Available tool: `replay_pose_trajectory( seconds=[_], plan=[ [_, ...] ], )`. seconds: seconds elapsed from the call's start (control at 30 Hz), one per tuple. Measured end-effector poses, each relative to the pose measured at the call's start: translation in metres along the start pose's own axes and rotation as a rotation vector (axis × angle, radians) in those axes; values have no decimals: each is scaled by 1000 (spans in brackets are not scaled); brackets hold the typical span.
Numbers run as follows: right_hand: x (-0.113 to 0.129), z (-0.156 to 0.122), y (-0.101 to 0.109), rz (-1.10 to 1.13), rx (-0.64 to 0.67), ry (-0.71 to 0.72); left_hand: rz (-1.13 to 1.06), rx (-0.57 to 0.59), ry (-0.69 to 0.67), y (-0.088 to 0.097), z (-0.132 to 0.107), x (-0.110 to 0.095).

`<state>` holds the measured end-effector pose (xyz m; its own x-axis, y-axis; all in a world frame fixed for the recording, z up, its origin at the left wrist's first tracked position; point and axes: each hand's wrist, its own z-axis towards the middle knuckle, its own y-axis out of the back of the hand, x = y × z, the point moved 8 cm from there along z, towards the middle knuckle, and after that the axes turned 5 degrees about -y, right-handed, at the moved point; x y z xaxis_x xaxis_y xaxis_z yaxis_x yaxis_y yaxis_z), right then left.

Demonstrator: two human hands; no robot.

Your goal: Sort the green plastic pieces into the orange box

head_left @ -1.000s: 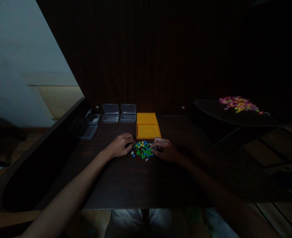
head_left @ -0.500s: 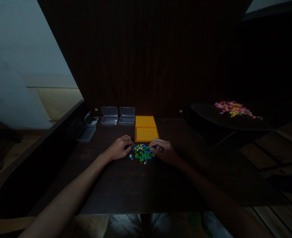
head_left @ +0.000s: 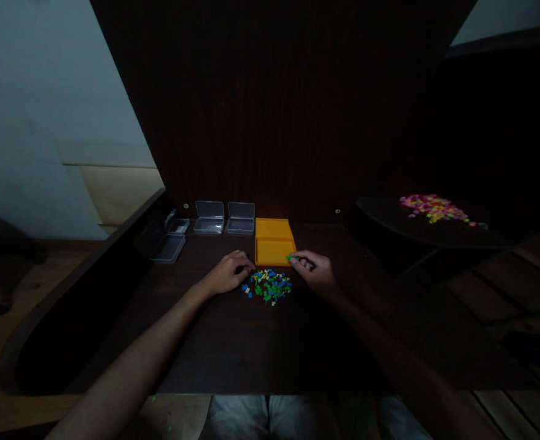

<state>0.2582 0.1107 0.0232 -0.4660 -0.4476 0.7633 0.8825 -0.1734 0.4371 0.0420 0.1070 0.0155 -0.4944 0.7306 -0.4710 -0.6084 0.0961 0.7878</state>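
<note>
A small pile of tiny green, blue and yellow pieces [head_left: 267,286] lies on the dark wooden desk [head_left: 251,342], just in front of an open orange box [head_left: 273,242]. My left hand [head_left: 227,272] rests curled at the pile's left edge, fingers closed on the desk; what they hold is hidden. My right hand [head_left: 313,271] is lifted slightly at the pile's right, near the orange box's front right corner, pinching a small green piece [head_left: 290,258] between its fingertips.
Two open clear plastic cases [head_left: 224,218] stand at the back beside the orange box, with two more cases [head_left: 169,241] further left near the desk's raised edge. A second heap of pink and yellow pieces [head_left: 435,208] lies on a dark side shelf at the right.
My right hand has left the pile and moved up toward the orange box with a green piece pinched. The left hand has stayed at the pile's left edge. The camera shifted slightly.
</note>
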Motion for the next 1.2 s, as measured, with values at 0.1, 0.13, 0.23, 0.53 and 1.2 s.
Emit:
replay_pose_trajectory(
  seconds=[0.1,0.13,0.23,0.53,1.2],
  plan=[
    [-4,11,-2,-34,30,0,6,-3,1,-1,0,1],
    [-4,15,-5,-55,73,8,9,-6,1,-1,0,2],
    [0,27,-18,-138,217,71,15,-3,-5,-2,-1,3],
    [6,52,-54,-414,468,193,14,1,8,-2,0,2],
    [1,63,-70,-434,506,122,14,16,8,-4,1,2]
  ],
)
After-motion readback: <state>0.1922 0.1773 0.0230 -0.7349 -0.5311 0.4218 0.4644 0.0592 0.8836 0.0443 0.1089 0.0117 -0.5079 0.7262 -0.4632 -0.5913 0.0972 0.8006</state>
